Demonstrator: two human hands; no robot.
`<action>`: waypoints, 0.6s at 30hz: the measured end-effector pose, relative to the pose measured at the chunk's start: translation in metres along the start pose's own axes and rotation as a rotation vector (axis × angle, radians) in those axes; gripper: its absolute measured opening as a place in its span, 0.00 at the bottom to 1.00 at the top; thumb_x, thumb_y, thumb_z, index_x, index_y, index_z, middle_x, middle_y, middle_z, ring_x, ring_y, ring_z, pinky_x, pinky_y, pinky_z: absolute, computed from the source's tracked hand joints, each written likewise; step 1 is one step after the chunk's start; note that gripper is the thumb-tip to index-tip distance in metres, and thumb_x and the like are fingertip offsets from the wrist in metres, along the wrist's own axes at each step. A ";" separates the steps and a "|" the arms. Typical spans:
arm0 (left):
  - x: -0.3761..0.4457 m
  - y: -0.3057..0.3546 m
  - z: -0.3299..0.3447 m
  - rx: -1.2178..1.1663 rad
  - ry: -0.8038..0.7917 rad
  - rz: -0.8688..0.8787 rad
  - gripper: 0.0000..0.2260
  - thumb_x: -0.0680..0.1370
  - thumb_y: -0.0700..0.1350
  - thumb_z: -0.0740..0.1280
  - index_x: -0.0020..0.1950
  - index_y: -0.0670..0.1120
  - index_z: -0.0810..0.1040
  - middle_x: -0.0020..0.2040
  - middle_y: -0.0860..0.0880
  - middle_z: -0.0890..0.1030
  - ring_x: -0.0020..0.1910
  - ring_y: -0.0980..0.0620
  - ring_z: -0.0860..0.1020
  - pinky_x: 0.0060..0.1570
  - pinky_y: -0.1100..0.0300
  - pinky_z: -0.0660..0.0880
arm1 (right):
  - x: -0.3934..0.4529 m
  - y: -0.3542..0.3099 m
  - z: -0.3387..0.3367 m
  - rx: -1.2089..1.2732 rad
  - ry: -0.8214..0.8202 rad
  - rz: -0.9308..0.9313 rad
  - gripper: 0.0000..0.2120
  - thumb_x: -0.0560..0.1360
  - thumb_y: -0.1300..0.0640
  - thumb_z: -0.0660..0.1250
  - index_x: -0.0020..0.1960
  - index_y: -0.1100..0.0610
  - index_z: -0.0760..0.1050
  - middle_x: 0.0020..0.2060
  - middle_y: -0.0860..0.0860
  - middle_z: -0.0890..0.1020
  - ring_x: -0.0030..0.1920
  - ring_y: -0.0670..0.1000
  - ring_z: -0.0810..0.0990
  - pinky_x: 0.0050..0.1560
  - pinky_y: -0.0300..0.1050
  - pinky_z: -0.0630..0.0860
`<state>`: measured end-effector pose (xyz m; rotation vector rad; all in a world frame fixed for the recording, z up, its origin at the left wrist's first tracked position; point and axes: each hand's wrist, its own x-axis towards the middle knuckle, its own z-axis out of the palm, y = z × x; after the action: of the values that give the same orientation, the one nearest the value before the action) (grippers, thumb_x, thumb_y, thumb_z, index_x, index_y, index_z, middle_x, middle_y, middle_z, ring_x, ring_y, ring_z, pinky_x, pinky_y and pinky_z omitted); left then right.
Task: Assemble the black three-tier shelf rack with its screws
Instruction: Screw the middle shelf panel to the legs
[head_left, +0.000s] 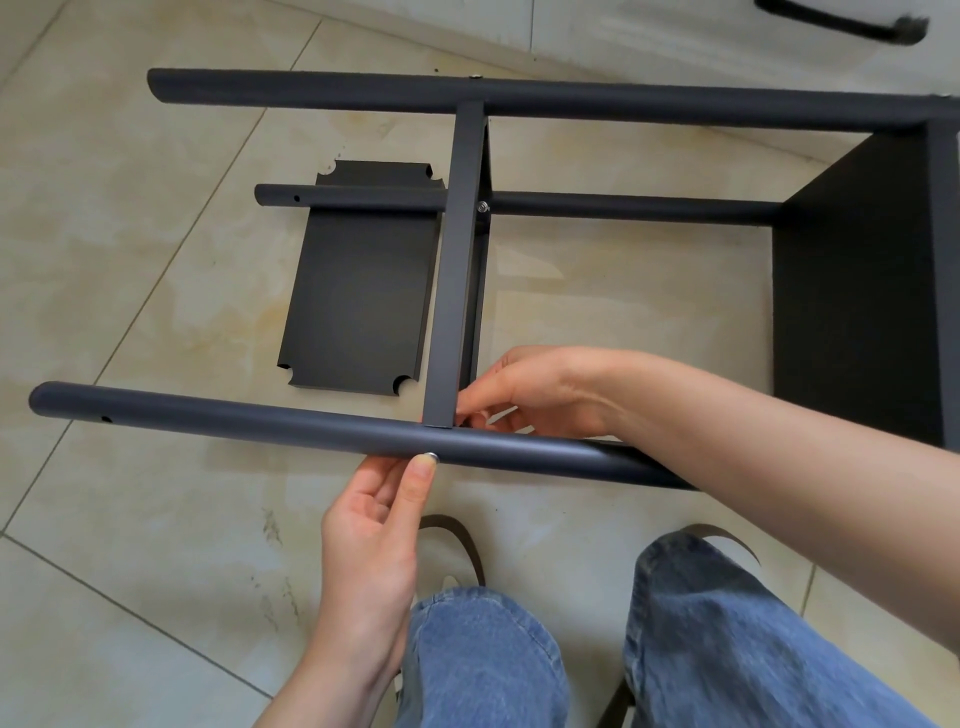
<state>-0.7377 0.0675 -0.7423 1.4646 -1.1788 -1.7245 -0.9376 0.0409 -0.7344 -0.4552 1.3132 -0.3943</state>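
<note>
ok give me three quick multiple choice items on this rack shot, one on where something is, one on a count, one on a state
1. Where is the loose shelf panel?
A. flat on the floor tiles
B. in the left hand
C. on the person's lap

2. How many shelf panels are fixed between the poles?
A. none
B. two
C. four

3. What is the left hand doing?
A. hanging idle
B. pressing a screw at the near pole
C. holding a drill

Answers: 1 A, the panel lies on the tiles under the frame; 2 B, a middle panel and an end panel are mounted; 3 B, the thumb sits on the silver screw head.
</note>
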 end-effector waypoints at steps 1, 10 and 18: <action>0.000 0.000 0.000 0.001 -0.002 0.001 0.19 0.66 0.59 0.73 0.53 0.53 0.85 0.55 0.54 0.86 0.57 0.59 0.83 0.62 0.58 0.78 | -0.001 0.001 -0.001 0.003 -0.014 -0.008 0.14 0.79 0.56 0.67 0.35 0.57 0.76 0.36 0.52 0.77 0.40 0.50 0.75 0.46 0.44 0.74; -0.001 0.001 0.001 0.022 0.001 0.008 0.20 0.67 0.58 0.72 0.55 0.51 0.83 0.53 0.54 0.87 0.56 0.59 0.83 0.61 0.56 0.74 | -0.002 0.004 -0.003 0.059 -0.075 -0.006 0.08 0.78 0.56 0.67 0.42 0.58 0.77 0.51 0.56 0.77 0.49 0.53 0.76 0.51 0.47 0.76; -0.002 0.003 0.001 0.031 -0.021 -0.002 0.13 0.69 0.57 0.72 0.52 0.60 0.86 0.55 0.54 0.86 0.58 0.59 0.82 0.63 0.54 0.72 | -0.004 0.000 0.001 0.063 -0.021 -0.015 0.14 0.80 0.59 0.66 0.35 0.58 0.76 0.37 0.53 0.76 0.40 0.49 0.76 0.44 0.42 0.75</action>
<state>-0.7386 0.0683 -0.7391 1.4697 -1.2203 -1.7337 -0.9376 0.0427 -0.7313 -0.4157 1.2741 -0.4412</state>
